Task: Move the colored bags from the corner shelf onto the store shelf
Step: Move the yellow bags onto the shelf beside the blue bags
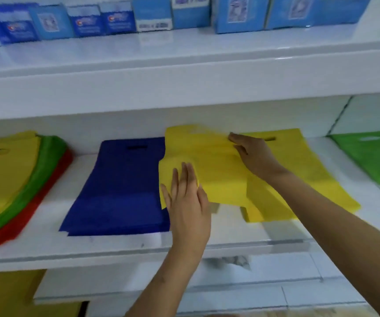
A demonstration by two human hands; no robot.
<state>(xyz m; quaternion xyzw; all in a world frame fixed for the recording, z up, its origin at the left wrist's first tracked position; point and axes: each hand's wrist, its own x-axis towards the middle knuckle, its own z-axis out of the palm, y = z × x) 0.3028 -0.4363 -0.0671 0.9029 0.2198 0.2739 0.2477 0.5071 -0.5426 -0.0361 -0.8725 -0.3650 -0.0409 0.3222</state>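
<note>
A bundle of yellow bags lies bent and rumpled on the white store shelf, partly over a flat stack of yellow bags. My left hand rests flat on the bundle's near left corner, fingers straight. My right hand lies on the bundle's far edge with fingertips at a fold; its grip is hard to make out. A stack of dark blue bags lies just left of the bundle.
At the far left sits a mixed pile of yellow, green and red bags. Green bags lie on the corner shelf at right. Blue boxes line the shelf above. Lower shelves hold more yellow items.
</note>
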